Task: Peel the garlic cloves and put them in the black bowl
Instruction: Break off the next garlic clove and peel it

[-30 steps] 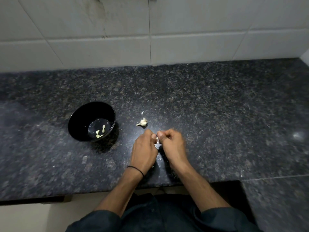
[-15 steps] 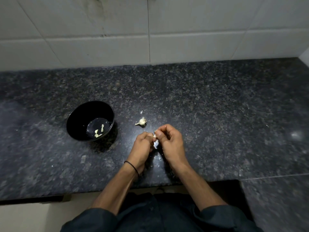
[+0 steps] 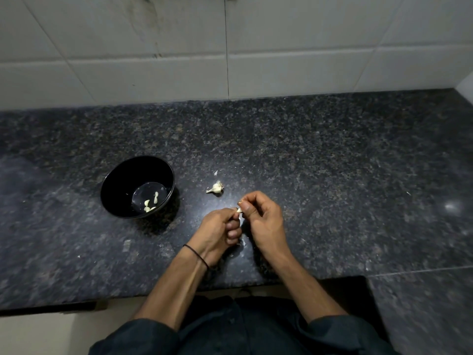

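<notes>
Both hands, left (image 3: 217, 230) and right (image 3: 265, 219), each have a pinching grip on one garlic clove (image 3: 239, 209), black bowl (image 3: 122, 180) sitting nearby.

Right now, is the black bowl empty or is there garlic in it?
Not empty. A few pale peeled cloves lie on the bottom of the black bowl.

A home kitchen, by the look: a dark speckled granite table (image 3: 332, 175) runs under a white tiled wall (image 3: 294, 47), with garlic being peeled.
</notes>
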